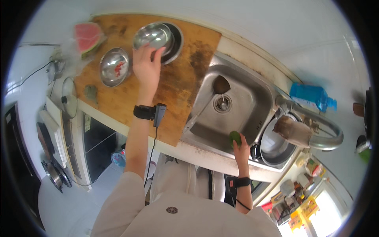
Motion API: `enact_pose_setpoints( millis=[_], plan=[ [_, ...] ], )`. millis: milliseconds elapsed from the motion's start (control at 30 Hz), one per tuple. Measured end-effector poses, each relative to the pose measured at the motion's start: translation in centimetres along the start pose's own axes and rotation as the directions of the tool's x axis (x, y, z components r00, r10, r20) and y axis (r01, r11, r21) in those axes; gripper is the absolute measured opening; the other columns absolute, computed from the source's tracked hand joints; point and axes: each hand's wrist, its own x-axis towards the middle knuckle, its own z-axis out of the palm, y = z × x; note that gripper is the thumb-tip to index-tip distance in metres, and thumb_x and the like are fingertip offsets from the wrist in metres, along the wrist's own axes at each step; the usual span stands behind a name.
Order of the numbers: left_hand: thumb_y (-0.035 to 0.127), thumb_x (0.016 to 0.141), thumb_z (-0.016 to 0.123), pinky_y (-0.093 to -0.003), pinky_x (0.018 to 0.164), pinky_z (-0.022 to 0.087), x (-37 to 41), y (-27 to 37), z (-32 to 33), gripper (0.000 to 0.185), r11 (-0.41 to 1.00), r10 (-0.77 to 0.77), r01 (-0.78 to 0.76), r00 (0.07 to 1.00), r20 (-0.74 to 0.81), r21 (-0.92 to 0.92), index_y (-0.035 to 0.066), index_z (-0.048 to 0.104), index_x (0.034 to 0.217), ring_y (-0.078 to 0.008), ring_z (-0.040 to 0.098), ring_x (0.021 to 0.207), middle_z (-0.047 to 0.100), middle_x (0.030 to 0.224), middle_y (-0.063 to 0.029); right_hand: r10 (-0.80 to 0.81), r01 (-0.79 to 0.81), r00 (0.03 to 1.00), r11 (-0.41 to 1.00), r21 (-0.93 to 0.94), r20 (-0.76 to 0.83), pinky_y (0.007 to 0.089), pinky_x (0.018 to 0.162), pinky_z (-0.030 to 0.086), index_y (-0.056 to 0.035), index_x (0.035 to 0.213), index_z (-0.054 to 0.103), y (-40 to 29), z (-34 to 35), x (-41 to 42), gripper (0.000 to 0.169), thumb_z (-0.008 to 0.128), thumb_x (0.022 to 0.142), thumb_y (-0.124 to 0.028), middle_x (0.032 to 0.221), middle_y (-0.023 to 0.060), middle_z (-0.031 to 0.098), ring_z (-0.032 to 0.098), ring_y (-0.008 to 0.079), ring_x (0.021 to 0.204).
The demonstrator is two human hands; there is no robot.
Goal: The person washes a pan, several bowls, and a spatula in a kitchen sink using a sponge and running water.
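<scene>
My left hand (147, 65) reaches over the wooden board, its fingers at the near rim of a shiny steel bowl (154, 35). I cannot tell whether they grip it. That bowl sits partly over a wider, darker-looking metal bowl (177, 44). To the left, a smaller steel bowl (108, 71) contains chopped red bits and something white. Above the front edge of the stainless steel sink (245, 115), my right hand (242, 150) holds a green fruit or vegetable (235, 138). A long-handled turner (221, 85) lies in the sink, its blade beside the drain.
A cut watermelon piece (87, 37) in plastic film lies at the board's (171, 97) back left. A dark green lump (90, 92) is near its left edge. Right of the sink stand a pot (274, 145), a curved faucet (325, 142) and a blue bottle (311, 94). A cable hangs from my left wrist.
</scene>
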Motion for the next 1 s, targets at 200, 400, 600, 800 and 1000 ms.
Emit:
enact_pose_setpoints(
  millis=[200, 400, 600, 800, 1000],
  plan=[
    [0.025, 0.081, 0.069, -0.0357, 0.086, 0.046, -2.2, -0.3, 0.3, 0.022, 0.996, -0.090, 0.086, 0.982, 0.168, 0.031, 0.004, 0.067, 0.086, -0.0335, 0.060, 0.096, 0.065, 0.100, -0.0166, 0.013, -0.011, 1.000, 0.998, -0.064, 0.023, 0.0437, 0.070, 0.050, -0.0133, 0.118, 0.052, -1.4, -0.4, 0.8, 0.040, 0.062, 0.080, -0.020, 0.097, 0.0177, 0.064, 0.061, 0.0364, 0.086],
    [0.020, 0.086, 0.061, -0.0437, 0.096, 0.039, -7.5, 7.7, -0.9, 0.030, 0.991, 0.048, -0.003, 0.944, 0.328, -0.136, 0.004, 0.058, 0.111, -0.0337, 0.047, 0.116, 0.054, 0.119, -0.0157, -0.037, 0.026, 0.992, 0.995, -0.099, -0.120, 0.0449, 0.066, 0.050, -0.0136, 0.118, 0.051, -1.2, -0.8, 2.1, 0.040, 0.063, 0.079, -0.017, 0.092, 0.0174, 0.064, 0.061, 0.0380, 0.082],
    [0.015, 0.081, 0.062, -0.0386, 0.090, 0.046, -18.9, 14.8, -1.8, 0.043, 0.995, 0.033, 0.065, 0.520, 0.854, -0.078, -0.004, 0.048, 0.118, -0.0332, 0.047, 0.116, 0.051, 0.118, -0.0195, -0.046, 0.022, 0.931, 0.997, -0.071, -0.362, 0.0440, 0.064, 0.049, -0.0120, 0.108, 0.057, -2.7, -3.9, 4.7, 0.032, 0.065, 0.078, -0.016, 0.088, 0.0158, 0.064, 0.062, 0.0368, 0.079],
    [0.015, 0.079, 0.065, -0.0407, 0.070, 0.053, -20.4, 13.6, 1.2, 0.049, 0.983, -0.183, 0.079, 0.343, 0.921, 0.166, -0.007, 0.045, 0.118, -0.0345, 0.061, 0.093, 0.061, 0.100, -0.0200, -0.468, 0.280, 0.763, 0.861, -0.425, -0.445, 0.0328, 0.083, 0.047, -0.0049, 0.125, 0.049, -3.3, -8.8, 6.5, 0.051, 0.067, 0.078, -0.012, 0.105, 0.0114, 0.064, 0.062, 0.0268, 0.094],
    [0.017, 0.083, 0.064, -0.0342, 0.065, 0.053, -20.2, 11.0, 2.2, 0.029, 0.895, -0.184, 0.370, -0.201, 0.962, 0.249, -0.004, 0.052, 0.099, -0.0238, 0.066, 0.079, 0.065, 0.081, -0.0165, -0.450, 0.425, 0.771, 0.891, -0.163, -0.450, 0.0308, 0.092, 0.040, -0.0020, 0.124, 0.048, 0.9, -9.9, 10.3, 0.051, 0.067, 0.079, -0.017, 0.111, 0.0091, 0.059, 0.056, 0.0219, 0.100]
  ],
)
